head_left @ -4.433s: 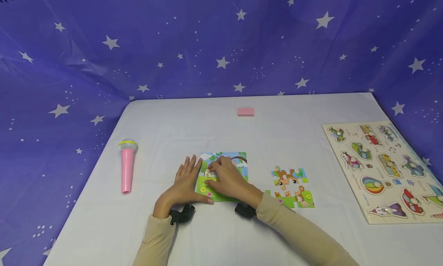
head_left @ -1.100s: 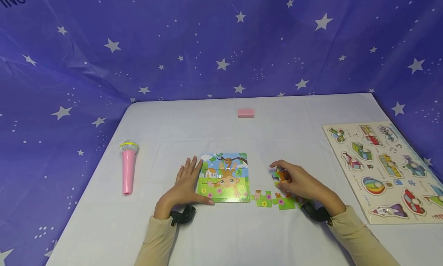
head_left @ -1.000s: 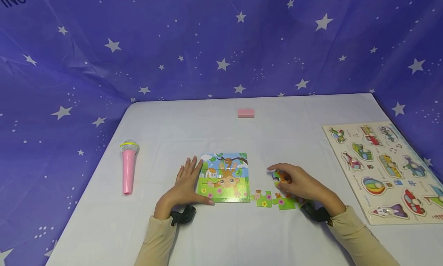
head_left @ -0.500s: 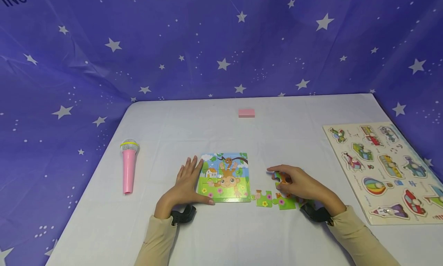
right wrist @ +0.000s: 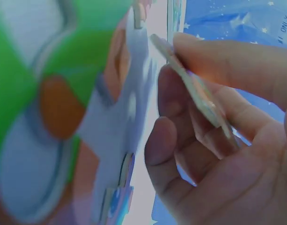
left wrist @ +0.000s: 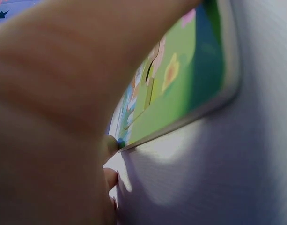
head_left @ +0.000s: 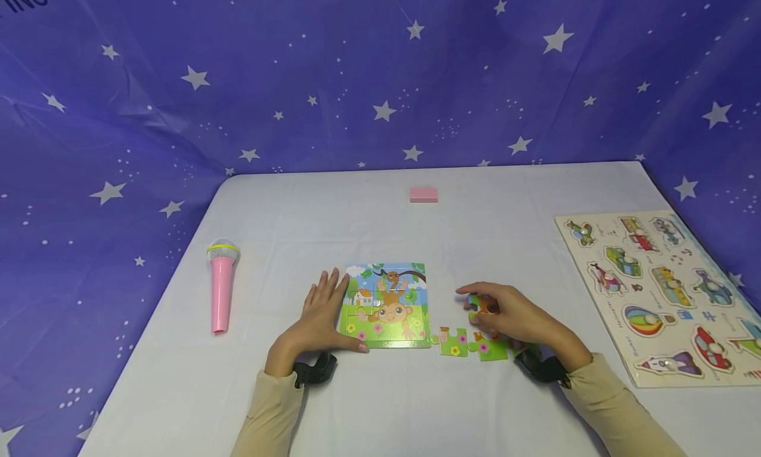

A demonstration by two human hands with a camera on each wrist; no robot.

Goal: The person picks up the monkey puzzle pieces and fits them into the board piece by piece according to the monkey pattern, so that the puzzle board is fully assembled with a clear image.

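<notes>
A square monkey jigsaw board lies on the white table in front of me, with a house piece at its left. My left hand rests spread along its left side, thumb by the lower left corner. In the left wrist view, fingertips touch the edge of the board. To the right, my right hand pinches a jigsaw piece between thumb and fingers. Edge-on in the right wrist view, that piece is held off the table. Loose pieces lie below, partly hidden by the hand.
A pink toy microphone lies at the left. At the back is a pink block. A wooden knob puzzle board with vehicles covers the right side. A purple starry cloth rises behind the table.
My right hand has gone from over the jigsaw board to the loose pieces at the right, and has taken hold of one. The left hand stays beside the board.
</notes>
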